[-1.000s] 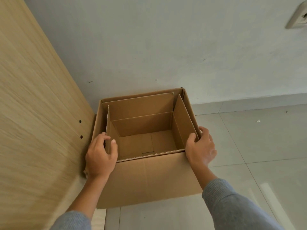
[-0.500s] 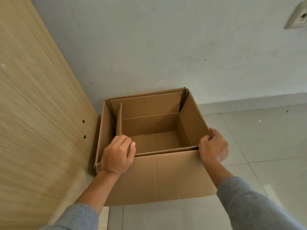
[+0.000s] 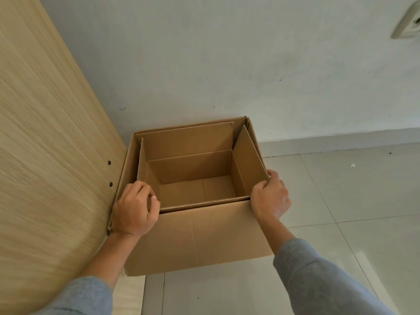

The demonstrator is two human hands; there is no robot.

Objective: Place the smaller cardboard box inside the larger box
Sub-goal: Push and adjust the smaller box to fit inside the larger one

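The larger cardboard box stands open on the floor in the corner between the wall and a wooden panel. The smaller cardboard box sits inside it with its flaps upright along the larger box's walls. My left hand is curled over the near-left corner of the rim and hides that corner. My right hand is closed on the near-right corner, thumb inside and fingers outside. I cannot tell whether the hands also pinch the smaller box's flaps.
A light wooden panel with two small holes rises right beside the box on the left. The white wall is just behind it, with a socket at the top right. Grey floor tiles spread to the right and in front.
My fingers lay looser on the near corners a second ago; both hands have curled tight there. The smaller box's left flap swung inward, then back against the larger box's left wall.
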